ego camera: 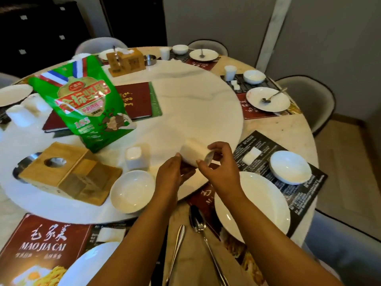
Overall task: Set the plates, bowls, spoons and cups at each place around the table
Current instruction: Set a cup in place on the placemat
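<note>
1. Head view, frame centre: left hand (175, 172) and right hand (218, 162) both curled round a white cup (192, 153), held tilted above the turntable (185, 104) edge, not yet set down.
2. Nearest place, lower right: plate (253, 205) and bowl (289, 167) laid; spoon (196, 220) lies beside the plate on the bench (288, 129); cup missing.
3. Bottom-left place: plate (86, 265) only.
4. On the turntable, unplaced: spare bowl (132, 191), spare cup (136, 158).
5. Upper right: two places look complete.
6. Judgement: roughly half done.
</note>
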{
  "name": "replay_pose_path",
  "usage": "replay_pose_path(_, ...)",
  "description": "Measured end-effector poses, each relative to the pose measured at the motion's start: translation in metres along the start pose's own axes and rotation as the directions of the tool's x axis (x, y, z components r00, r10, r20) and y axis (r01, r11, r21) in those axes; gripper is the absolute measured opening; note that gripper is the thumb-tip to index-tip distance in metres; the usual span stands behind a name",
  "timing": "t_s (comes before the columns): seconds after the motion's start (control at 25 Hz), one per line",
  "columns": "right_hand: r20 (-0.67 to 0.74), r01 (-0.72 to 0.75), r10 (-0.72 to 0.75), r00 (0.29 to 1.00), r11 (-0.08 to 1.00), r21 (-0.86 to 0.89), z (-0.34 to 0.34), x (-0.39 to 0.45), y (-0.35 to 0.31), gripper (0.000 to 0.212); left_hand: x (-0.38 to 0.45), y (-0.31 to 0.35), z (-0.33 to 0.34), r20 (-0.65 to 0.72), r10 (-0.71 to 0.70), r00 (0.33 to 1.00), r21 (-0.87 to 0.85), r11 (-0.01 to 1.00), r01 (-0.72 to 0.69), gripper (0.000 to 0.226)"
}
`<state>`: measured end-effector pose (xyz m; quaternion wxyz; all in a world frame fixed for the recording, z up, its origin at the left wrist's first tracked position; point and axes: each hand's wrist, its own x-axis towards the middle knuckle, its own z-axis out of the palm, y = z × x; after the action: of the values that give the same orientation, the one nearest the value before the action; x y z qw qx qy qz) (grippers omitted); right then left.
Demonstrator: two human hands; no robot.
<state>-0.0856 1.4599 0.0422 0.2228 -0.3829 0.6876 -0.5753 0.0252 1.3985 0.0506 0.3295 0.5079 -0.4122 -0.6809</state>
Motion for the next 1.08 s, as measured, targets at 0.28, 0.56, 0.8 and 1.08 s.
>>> replay_pose_path(0.28,-0.026,-0.125,0.123,0.992,0.955,-0.269,-0.077,0.036,0.035,0.085,0.027,-0.009,0.086,0.210,0.066,0.975,0.198,0.974,-0.109,0.037)
replay_pose_path(0.56,-0.158,-0.219,0.173,0.972,0.909,-0.353,-0.139,0.128,0.071,0.079,0.085,-0.005,0.193,0.338,0.118,0.934,0.408,0.876,-0.258,0.023)
replay_pose_path(0.8,-0.203,-0.318,0.252,0.946,0.842,-0.436,-0.150,0.175,0.106,0.070,0.128,-0.021,0.227,0.376,0.072,0.924,0.444,0.861,-0.248,0.026)
replay_pose_path(1.08,-0.211,-0.342,0.271,0.939,0.802,-0.490,-0.146,0.179,0.128,0.070,0.136,-0.038,0.231,0.410,0.066,0.910,0.528,0.796,-0.296,0.025)
